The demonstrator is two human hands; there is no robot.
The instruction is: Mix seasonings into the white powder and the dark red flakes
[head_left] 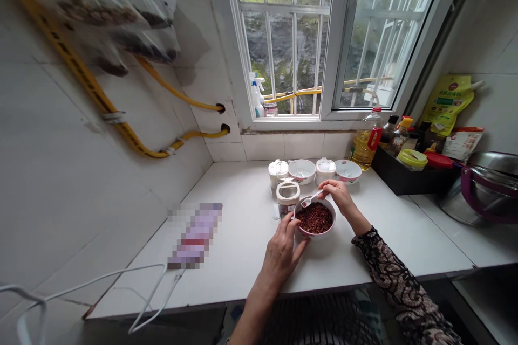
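A small white bowl with a pink rim [319,234] stands on the white counter [246,237], filled with dark red ground spice. My left hand [281,250] grips the bowl's near left side. My right hand [335,195] holds a small white spoon [309,199] by its handle, with its tip over the bowl's far rim. A lidded plastic jar [288,198] stands just behind the bowl, close to the spoon.
Behind the bowl stand several white lidded containers [278,173] and small bowls [348,171]. To the right are a cooking oil bottle [364,145], a black tray of condiments [413,180] and a steel pot [481,188]. A pixelated item [195,236] lies on the left. Yellow gas pipes [133,135] run along the wall.
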